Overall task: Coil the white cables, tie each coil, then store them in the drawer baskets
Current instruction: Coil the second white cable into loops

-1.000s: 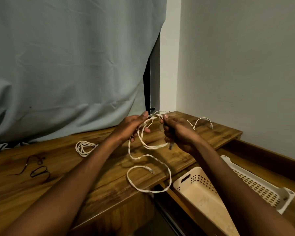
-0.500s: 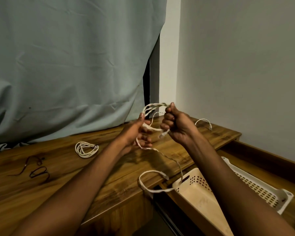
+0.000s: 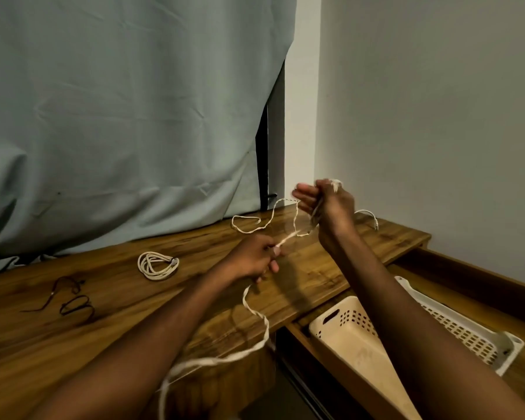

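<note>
far left on the worktop (image 3: 73, 344): dark cord (image 3: 73, 301), then a finished white coil (image 3: 157, 265). mid: left hand (image 3: 252, 260) pinches the loose white cable (image 3: 255, 313), slack trailing off the near edge. right hand (image 3: 331, 204), raised, clenched on the cable's upper end. right: drawer baskets (image 3: 346, 334), open. cable looks light, limp & tangle-prone; prob best to grip near the held end & feed loops thru.
</note>
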